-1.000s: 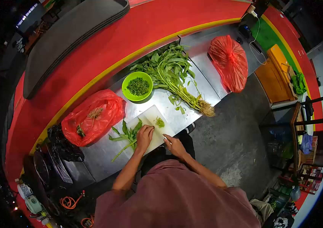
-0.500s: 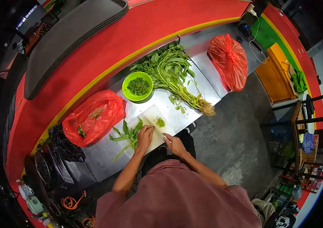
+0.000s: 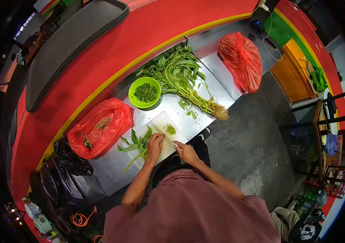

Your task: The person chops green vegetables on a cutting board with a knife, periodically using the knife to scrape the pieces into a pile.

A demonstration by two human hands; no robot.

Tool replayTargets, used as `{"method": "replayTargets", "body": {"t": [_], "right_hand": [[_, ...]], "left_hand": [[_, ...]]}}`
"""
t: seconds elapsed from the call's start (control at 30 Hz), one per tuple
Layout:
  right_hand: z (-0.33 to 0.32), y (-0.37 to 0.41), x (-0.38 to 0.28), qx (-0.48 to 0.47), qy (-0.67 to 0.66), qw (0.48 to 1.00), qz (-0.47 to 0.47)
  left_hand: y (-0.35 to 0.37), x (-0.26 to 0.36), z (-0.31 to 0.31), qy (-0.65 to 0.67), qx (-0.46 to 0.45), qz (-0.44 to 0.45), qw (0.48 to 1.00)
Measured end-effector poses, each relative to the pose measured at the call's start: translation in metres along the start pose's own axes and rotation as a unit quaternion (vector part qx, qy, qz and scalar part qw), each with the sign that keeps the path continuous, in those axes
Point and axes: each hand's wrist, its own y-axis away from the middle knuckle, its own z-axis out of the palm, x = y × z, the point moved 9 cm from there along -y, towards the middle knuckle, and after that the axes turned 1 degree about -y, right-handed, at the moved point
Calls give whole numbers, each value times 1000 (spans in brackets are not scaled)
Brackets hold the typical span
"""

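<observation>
On the white cutting board (image 3: 162, 119), my left hand (image 3: 155, 146) is closed around leafy green stems (image 3: 139, 142), whose leaves and one long stalk stick out to its left. My right hand (image 3: 185, 152) is wrapped round a knife (image 3: 175, 144); just a small pale bit of it shows at the fingers, and the blade is hard to make out. Beyond the fingertips lies a small heap of chopped greens (image 3: 170, 129). Past the board stands a lime-green bowl (image 3: 158, 83) with finely chopped greens (image 3: 145, 92) inside.
A big bunch of rooted greens (image 3: 180, 77) lies across the metal table (image 3: 117, 178). An open red plastic bag (image 3: 117, 117) with scraps sits at left, beside a black bag (image 3: 73, 160). A tied red bag (image 3: 241, 60) rests at far right. A red ledge (image 3: 160, 20) borders the back.
The view has shifted slightly. Both hands stay in nearly the same place at the board, with the same hold on the stems and the knife.
</observation>
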Motion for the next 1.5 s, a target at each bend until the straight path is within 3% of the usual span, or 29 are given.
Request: {"method": "replayTargets", "body": {"t": [0.13,0.4,0.7,0.87,1.1,1.3,1.4,1.5], "right_hand": [[3,8,11,40,-15,998,-49],[3,4,7,13,9,1000,1],[4,15,17,32,-11,999,-17],[1,6,7,51,52,996,-43],[-1,17,13,30,10,999,-4],[1,5,8,42,21,998,-43],[0,7,7,4,-7,1000,14],[0,15,13,25,4,1000,-10]], "left_hand": [[-2,0,0,-2,14,4,1000],[1,2,1,22,-7,-1,1000],[3,-1,4,-3,-1,9,1000],[6,-4,5,3,-15,1,1000],[3,-2,6,-5,-11,9,1000],[5,1,3,-12,-23,7,1000],[2,2,3,-17,-21,2,1000],[2,-2,3,-14,-21,-13,1000]]}}
